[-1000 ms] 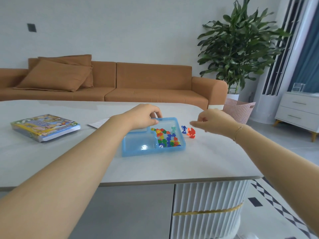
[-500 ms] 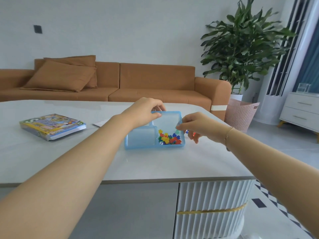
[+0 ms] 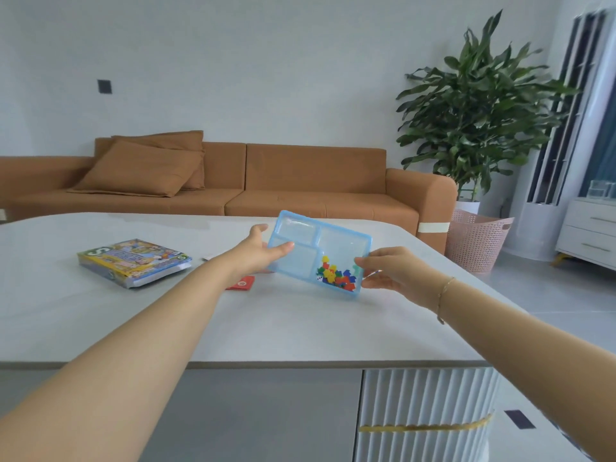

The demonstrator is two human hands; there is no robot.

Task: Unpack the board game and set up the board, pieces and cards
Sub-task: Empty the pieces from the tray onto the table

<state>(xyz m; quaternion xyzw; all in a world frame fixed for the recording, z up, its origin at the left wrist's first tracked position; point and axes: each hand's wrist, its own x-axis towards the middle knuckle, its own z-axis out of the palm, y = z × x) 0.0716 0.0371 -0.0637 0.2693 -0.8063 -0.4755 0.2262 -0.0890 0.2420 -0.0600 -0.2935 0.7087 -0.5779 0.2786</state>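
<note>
Grey table (image 3: 300, 328), game box (image 3: 133, 261), brown sofa (image 3: 266, 188), potted plant (image 3: 476, 105)

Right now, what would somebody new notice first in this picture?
The blue tray, tilted above the middle of the table, left hand and right hand each gripping an end, with colourful pieces heaped in its low corner. Next, the bright game box lying at the table's left.

An orange sofa (image 3: 300, 188) with two cushions (image 3: 140, 168), a leafy potted plant (image 3: 473, 105), a pink basket (image 3: 476, 240), a white drawer cabinet (image 3: 590, 231).
</note>
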